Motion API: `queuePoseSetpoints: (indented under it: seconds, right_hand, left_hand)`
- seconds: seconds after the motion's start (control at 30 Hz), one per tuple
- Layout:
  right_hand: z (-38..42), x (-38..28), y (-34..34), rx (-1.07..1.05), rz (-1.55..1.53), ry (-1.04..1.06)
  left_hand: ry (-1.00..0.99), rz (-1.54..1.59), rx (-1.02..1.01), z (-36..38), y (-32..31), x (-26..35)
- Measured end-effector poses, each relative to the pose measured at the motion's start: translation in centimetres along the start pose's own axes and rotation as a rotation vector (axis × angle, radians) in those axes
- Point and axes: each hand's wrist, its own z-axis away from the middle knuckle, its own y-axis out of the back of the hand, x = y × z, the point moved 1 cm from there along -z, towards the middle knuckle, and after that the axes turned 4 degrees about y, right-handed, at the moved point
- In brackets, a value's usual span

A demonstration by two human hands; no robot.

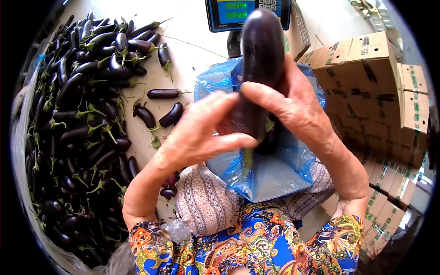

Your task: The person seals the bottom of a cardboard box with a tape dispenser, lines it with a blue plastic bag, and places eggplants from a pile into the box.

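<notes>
A large dark purple eggplant (262, 48) stands out toward the camera, its rounded end up and its green stem down. My right hand (295, 98) is wrapped round it from the right, thumb across its front. My left hand (208, 126), slightly blurred, is against its lower left side with thumb and fingers apart around it. Below both hands is an open box lined with blue plastic (291, 183). Part of another eggplant shows inside it, mostly hidden by the held one and my hands.
A big heap of eggplants (87, 133) fills the left side, with a few loose ones (163, 93) on the pale floor beside it. A scale display (233, 13) stands behind the lined box. Printed cardboard boxes (362, 87) are stacked at the right.
</notes>
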Motion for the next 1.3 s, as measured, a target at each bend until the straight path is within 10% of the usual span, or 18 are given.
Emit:
queuePoseSetpoints:
  seconds: [0.1, 0.3, 0.43, 0.57, 0.63, 0.97, 1.1, 1.3]
  right_hand:
    - [2.2, 1.0, 2.8, -0.086, -0.014, -0.223]
    - [5.1, 10.3, 3.9, -0.266, 0.431, -0.553]
    - [2.0, 17.0, 3.0, -0.118, 0.666, -0.515]
    - [2.0, 20.6, 0.2, -0.140, 1.149, 0.006]
    - [1.2, 19.2, -0.5, -0.312, 1.297, -0.182]
    - [0.1, 18.5, 1.6, -0.515, 1.156, -0.457]
    - [0.9, 18.7, 1.8, -0.464, 1.191, -0.351]
    - [1.2, 19.1, 2.6, -0.411, 1.265, -0.112]
  left_hand:
    - [-0.183, -0.123, -0.155, -0.1, -0.2, -0.3]
    - [0.346, 0.454, 0.270, 5.9, 1.4, -9.5]
    - [0.529, 0.417, 0.435, 9.0, 0.9, -16.1]
    - [0.558, 0.025, 0.644, 10.5, 1.0, -26.6]
    - [0.432, -0.345, 0.750, 9.0, 2.1, -28.8]
    - [0.947, -0.159, 1.041, -5.9, 4.8, -35.5]
    - [0.741, 0.440, 1.221, -7.0, 6.0, -35.8]
    - [0.197, 0.626, 0.762, 0.4, 7.6, -17.5]
